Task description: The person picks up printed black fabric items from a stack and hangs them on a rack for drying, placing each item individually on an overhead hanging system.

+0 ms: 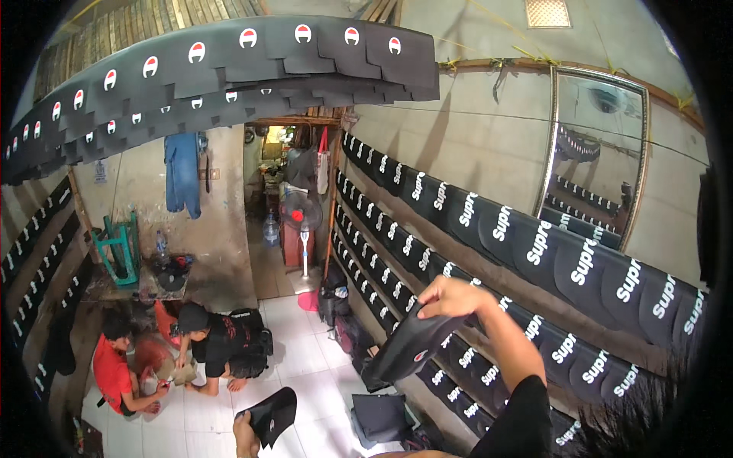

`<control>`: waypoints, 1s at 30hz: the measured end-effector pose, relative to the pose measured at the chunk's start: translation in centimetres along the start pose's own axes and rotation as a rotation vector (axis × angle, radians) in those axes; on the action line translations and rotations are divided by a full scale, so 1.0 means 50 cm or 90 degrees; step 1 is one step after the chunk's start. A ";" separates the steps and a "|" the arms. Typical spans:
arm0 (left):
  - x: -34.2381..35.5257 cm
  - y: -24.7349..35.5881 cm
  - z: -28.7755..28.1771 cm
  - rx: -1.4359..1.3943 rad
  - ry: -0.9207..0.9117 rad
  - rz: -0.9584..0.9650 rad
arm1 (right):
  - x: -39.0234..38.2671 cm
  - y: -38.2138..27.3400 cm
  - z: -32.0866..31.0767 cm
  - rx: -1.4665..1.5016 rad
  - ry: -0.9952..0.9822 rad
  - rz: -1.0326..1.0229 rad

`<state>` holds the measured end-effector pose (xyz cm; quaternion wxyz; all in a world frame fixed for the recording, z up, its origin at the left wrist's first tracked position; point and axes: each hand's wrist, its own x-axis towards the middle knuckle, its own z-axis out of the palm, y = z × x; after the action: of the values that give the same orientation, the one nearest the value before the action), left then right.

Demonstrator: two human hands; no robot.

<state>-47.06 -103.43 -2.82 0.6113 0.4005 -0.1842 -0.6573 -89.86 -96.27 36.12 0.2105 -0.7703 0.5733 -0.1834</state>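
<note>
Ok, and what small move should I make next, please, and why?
Perhaps raise the right hand with its black panel toward the overhead row: the panel's small red-and-white emblem resembles those there, while the wall rows beside it carry white lettering. The left hand holds another panel.

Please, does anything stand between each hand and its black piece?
Nothing visible does: the right hand directly grips the upper black piece at its top; the left hand directly holds the lower black piece.

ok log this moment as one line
left hand: holds black panel | right hand: holds second black panel | right side: rows of printed black panels
</note>
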 end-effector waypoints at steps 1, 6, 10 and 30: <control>0.015 -0.005 0.018 0.014 -0.018 0.004 | 0.019 -0.005 -0.051 -0.067 -0.007 -0.054; 0.077 -0.010 0.110 -0.011 -0.041 -0.088 | 0.087 -0.067 -0.364 0.096 0.293 -0.166; 0.171 -0.078 0.179 -0.013 -0.027 -0.073 | 0.141 -0.139 -0.699 0.323 0.504 -0.458; 0.342 -0.248 0.381 0.064 0.049 -0.026 | 0.372 0.044 -1.015 0.170 0.720 -0.261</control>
<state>-68.35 -122.14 -5.38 0.5839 0.4593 -0.1850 -0.6433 -113.11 -120.51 78.55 -0.0710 -0.6150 0.4085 -0.6707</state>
